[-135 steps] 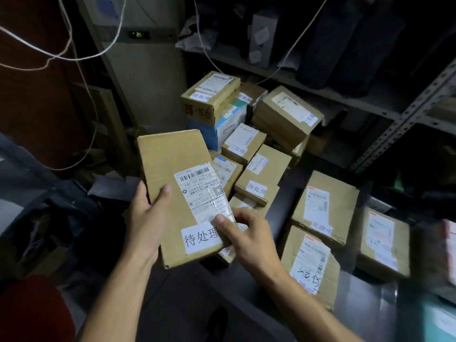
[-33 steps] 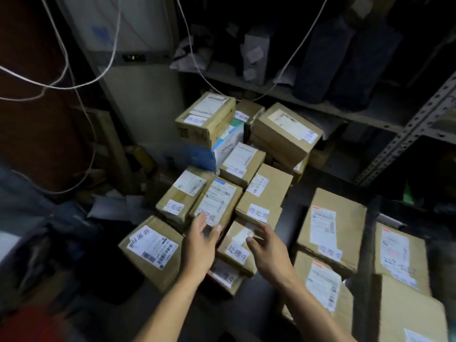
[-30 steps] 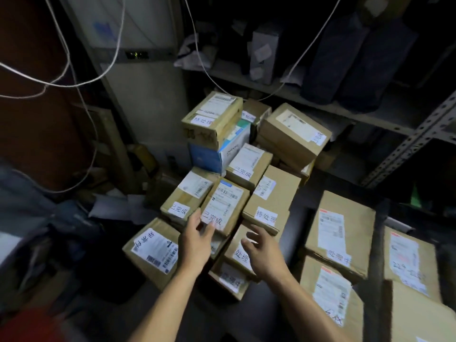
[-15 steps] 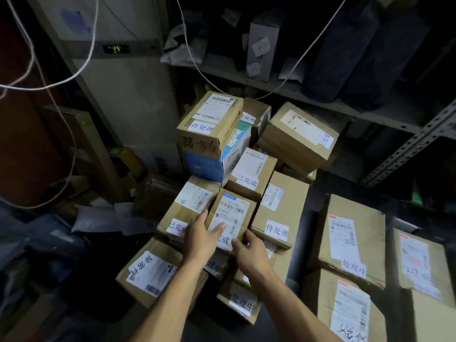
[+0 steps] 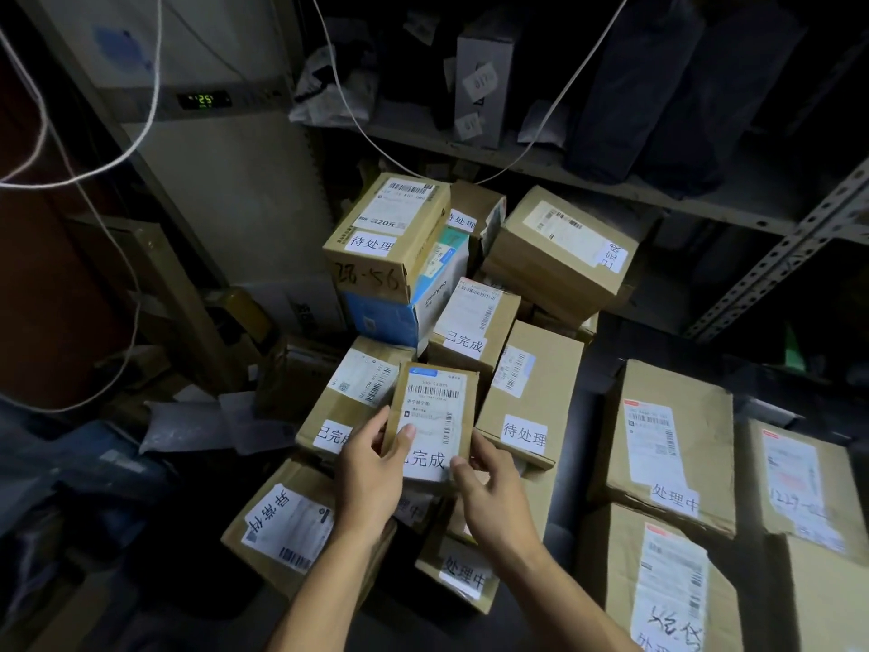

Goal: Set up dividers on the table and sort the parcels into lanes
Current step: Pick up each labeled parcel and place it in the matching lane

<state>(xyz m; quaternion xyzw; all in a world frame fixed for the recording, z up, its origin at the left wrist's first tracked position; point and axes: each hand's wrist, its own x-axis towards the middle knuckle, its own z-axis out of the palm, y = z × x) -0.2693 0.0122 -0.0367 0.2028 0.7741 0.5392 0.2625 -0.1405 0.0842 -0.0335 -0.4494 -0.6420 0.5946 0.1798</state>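
A small flat cardboard parcel (image 5: 435,416) with a barcode label and a white sticker is tilted up out of the pile in the middle of the view. My left hand (image 5: 371,472) grips its lower left edge, thumb on the label. My right hand (image 5: 493,491) holds its lower right corner with curled fingers. Around it lie several labelled brown parcels: one (image 5: 529,392) to the right, one (image 5: 350,397) to the left, one (image 5: 287,524) at the front left. No divider shows in this view.
A stack with a blue-and-white box (image 5: 409,298) under a brown box (image 5: 390,232) stands behind. More parcels (image 5: 667,444) lie on the dark table (image 5: 590,383) at right. A metal shelf (image 5: 541,167), hanging cables (image 5: 357,120) and a cluttered floor at left surround the pile.
A parcel I held earlier now lies at the front left. Both hands reached into the pile, took hold of the small flat parcel and tilted it up.
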